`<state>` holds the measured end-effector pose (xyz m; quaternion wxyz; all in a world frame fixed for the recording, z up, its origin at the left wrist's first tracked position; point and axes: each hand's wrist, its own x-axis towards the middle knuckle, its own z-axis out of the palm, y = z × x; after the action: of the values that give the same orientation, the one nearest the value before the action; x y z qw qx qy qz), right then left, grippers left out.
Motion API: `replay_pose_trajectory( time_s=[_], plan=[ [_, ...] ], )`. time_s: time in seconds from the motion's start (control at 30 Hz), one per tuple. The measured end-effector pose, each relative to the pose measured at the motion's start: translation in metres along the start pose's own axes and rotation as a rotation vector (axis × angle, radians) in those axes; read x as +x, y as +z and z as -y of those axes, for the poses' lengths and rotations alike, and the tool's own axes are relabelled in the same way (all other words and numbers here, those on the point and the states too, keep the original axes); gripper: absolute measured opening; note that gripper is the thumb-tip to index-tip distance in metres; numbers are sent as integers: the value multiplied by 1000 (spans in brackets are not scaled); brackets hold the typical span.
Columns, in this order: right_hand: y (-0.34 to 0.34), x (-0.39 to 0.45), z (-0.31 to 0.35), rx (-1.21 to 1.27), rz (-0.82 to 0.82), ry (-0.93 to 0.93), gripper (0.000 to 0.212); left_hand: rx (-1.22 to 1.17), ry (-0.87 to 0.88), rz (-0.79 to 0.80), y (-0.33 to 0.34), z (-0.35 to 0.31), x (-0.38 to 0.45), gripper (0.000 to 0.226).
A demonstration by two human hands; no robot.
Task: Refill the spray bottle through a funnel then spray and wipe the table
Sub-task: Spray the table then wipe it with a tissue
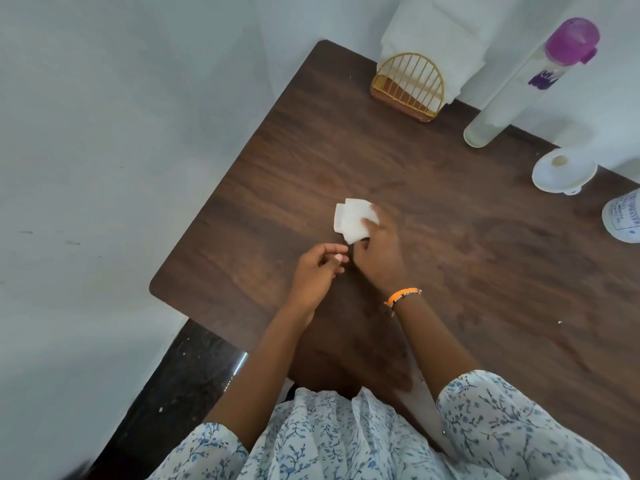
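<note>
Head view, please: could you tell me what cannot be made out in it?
- White bottle: cut off by the right edge; label too small to read.
- Spray bottle: liquid level unclear through its pale body.
- Folded tissue: partly covered by the right hand.

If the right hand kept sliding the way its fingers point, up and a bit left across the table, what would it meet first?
Probably nothing on the wood: the right hand, holding the folded tissue, points at bare table. The gold napkin holder sits right of that line, though depth is uncertain.
</note>
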<state>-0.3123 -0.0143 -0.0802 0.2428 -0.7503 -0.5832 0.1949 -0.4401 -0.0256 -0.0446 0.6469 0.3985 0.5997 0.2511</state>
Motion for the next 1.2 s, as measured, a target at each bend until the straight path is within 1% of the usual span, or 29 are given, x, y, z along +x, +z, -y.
replay_pose_trajectory(
  time_s=[0.1, 0.13, 0.23, 0.27, 0.3, 0.33, 0.37, 0.43, 0.47, 0.5, 0.53, 0.57, 0.63, 0.67, 0.7, 0.73, 0.77, 0.83, 0.87, 0.9, 0.93, 0.97, 1.0, 1.03, 1.07, 1.1, 1.13, 1.17, 1.2],
  plan=[
    [10, -15, -6, -249, 49, -322, 35, -19, 39, -111, -3, 2, 4, 19],
    [10, -15, -8, -301, 54, -381, 33, -24, 47, -147, -4, 3, 5, 18],
    [6, 0, -9, -341, 130, -448, 17, -25, 63, -216, -5, 3, 10, 19],
    [4, 11, -11, -325, 165, -460, 16, -13, 63, -219, -4, 3, 13, 19],
    [0, 23, -11, -298, 178, -437, 17, 5, 62, -213, -4, 3, 15, 20],
    [-6, 36, -12, -263, 151, -356, 19, 25, 61, -202, -3, 3, 18, 21],
    [-13, 49, -14, -237, 89, -224, 22, 44, 65, -192, -3, 3, 20, 23],
    [-28, 73, -25, -195, -119, 105, 29, 72, 84, -187, -2, 2, 23, 26],
    [-32, 79, -32, -200, -176, 213, 34, 81, 93, -192, -2, 2, 24, 26],
    [-31, 81, -34, -229, -169, 249, 37, 86, 101, -202, -1, 1, 24, 25],
    [-26, 80, -30, -246, -128, 190, 36, 87, 108, -219, -1, 1, 25, 24],
    [-15, 77, -22, -242, -89, 40, 32, 85, 113, -243, -2, 1, 27, 23],
    [13, 69, 1, -208, -30, -366, 20, 64, 115, -303, -4, 1, 31, 22],
    [23, 69, 8, -231, 13, -530, 14, 49, 108, -325, -5, 1, 33, 24],
    [28, 78, 10, -271, 18, -624, 9, 39, 100, -338, -6, 0, 34, 26],
    [27, 91, 8, -285, 13, -609, 9, 38, 97, -340, -8, 0, 35, 28],
    [23, 105, 6, -248, -10, -486, 11, 41, 98, -335, -10, -1, 35, 29],
    [14, 130, -2, -150, -123, -113, 14, 42, 94, -328, -13, -1, 34, 31],
    [14, 133, -2, -111, -123, -33, 15, 29, 89, -332, -13, -1, 34, 32],
    [18, 130, 5, -122, -94, -102, 16, 9, 90, -341, -12, 0, 33, 32],
    [26, 124, 15, -149, -41, -263, 17, -10, 91, -355, -11, 2, 34, 33],
    [34, 111, 25, -173, 38, -477, 20, -22, 93, -367, -10, 2, 33, 33],
    [41, 102, 28, -196, 72, -661, 22, -26, 95, -377, -10, 3, 34, 34],
    [42, 102, 26, -226, 79, -740, 22, -29, 99, -384, -11, 2, 34, 34],
    [39, 107, 25, -256, 77, -700, 20, -35, 104, -391, -12, 1, 35, 35],
    [37, 119, 19, -242, 27, -525, 18, -42, 111, -396, -13, 0, 36, 35],
    [31, 129, 15, -187, -60, -288, 16, -48, 119, -404, -14, 0, 38, 35],
    [31, 132, 13, -143, -123, -128, 19, -54, 124, -412, -15, 0, 38, 36],
    [34, 129, 14, -136, -151, -129, 23, -58, 124, -416, -16, 0, 38, 36]
  ],
)
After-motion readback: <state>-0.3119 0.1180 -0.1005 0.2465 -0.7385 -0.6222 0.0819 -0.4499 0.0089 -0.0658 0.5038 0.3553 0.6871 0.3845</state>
